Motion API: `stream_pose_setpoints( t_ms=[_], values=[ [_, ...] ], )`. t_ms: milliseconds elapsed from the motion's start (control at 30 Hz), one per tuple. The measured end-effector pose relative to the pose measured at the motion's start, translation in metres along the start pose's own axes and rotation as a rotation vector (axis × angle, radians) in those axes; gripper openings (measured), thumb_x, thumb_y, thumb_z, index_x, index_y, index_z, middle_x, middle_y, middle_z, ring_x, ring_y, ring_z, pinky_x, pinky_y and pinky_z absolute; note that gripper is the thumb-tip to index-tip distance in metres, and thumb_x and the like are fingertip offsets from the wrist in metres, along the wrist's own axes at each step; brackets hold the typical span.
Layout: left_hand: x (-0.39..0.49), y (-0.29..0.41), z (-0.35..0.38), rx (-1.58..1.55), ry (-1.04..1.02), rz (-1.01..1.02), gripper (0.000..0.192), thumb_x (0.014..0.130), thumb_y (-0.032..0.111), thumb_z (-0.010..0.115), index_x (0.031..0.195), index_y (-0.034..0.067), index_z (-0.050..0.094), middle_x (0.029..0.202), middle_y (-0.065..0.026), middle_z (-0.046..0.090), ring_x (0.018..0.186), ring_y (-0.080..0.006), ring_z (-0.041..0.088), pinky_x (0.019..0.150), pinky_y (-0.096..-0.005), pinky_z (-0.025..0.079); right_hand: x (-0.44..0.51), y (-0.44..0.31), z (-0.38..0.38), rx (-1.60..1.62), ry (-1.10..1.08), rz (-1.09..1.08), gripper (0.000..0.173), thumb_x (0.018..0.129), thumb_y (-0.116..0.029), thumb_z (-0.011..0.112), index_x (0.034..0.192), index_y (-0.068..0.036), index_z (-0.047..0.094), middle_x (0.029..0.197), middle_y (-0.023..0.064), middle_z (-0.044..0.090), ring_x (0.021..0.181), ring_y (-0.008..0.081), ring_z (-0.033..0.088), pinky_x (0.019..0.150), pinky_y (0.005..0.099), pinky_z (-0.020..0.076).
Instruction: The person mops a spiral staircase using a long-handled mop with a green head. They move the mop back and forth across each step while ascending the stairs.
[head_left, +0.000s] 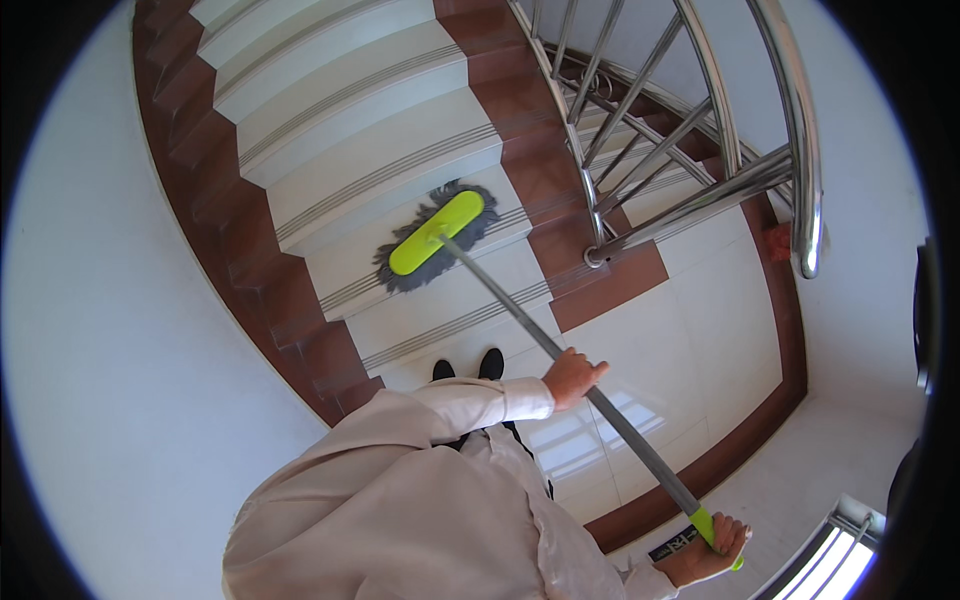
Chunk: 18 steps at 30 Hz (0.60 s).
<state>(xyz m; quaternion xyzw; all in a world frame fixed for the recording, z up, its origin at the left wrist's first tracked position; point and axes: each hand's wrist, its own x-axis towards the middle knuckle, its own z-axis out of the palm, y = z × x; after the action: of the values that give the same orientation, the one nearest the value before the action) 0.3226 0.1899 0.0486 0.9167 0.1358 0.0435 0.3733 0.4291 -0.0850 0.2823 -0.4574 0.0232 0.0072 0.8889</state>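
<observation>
My left hand (574, 379) is closed around the middle of the grey pole of a flat mop (436, 232). My right hand (712, 551) grips the green end of the same pole, at the lower right. The mop has a lime-green plate with grey shaggy fringe around it. Its head lies aslant on a white stair tread (352, 262), one side reaching over the grooved front edge. The pole runs from the head down to the right, across the front of my body. My dark shoe tips show at the foot of the stairs.
White steps with reddish-brown borders (559, 255) climb away ahead. A stainless steel handrail (697, 199) with slanted bars stands at the right, with another flight behind it. White walls (82, 337) enclose the landing. A barred window (825, 562) is at the lower right.
</observation>
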Motion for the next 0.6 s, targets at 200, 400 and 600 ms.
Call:
stream_pose_setpoints(
  t_ms=[200, 400, 600],
  values=[
    [0.069, 0.026, -0.011, -0.024, 0.004, 0.181, 0.022, 0.076, 0.011, 0.067, 0.092, 0.009, 0.052, 0.065, -0.0069, 0.056, 0.07, -0.0274, 0.059, 0.072, -0.0401, 0.039, -0.026, -0.021, 0.074, -0.039, 0.189, -0.31, 0.023, 0.085, -0.002, 0.051, 0.068, -0.012, 0.04, 0.056, -0.0009, 0.025, 0.048, 0.0136, 0.027, 0.054, 0.0301, 0.027],
    [0.062, 0.025, -0.035, -0.107, 0.118, 0.092, 0.018, 0.072, 0.004, 0.067, 0.085, 0.008, 0.055, 0.068, -0.0073, 0.059, 0.073, -0.027, 0.06, 0.073, -0.0385, 0.04, -0.024, -0.018, 0.093, -0.021, -0.009, -0.336, 0.005, 0.083, -0.003, 0.052, 0.081, -0.006, 0.049, 0.057, 0.0003, 0.03, 0.049, 0.0135, 0.033, 0.051, 0.0308, 0.0282],
    [-0.021, -0.014, -0.047, -0.152, 0.3, -0.072, 0.017, 0.07, 0.002, 0.063, 0.08, 0.009, 0.051, 0.067, -0.0078, 0.055, 0.073, -0.0299, 0.056, 0.074, -0.0419, 0.038, -0.002, 0.014, 0.099, 0.003, -0.317, -0.02, 0.004, 0.092, -0.002, 0.049, 0.088, -0.003, 0.05, 0.056, -0.0027, 0.026, 0.049, 0.0061, 0.025, 0.052, 0.0238, 0.0247]
  ],
)
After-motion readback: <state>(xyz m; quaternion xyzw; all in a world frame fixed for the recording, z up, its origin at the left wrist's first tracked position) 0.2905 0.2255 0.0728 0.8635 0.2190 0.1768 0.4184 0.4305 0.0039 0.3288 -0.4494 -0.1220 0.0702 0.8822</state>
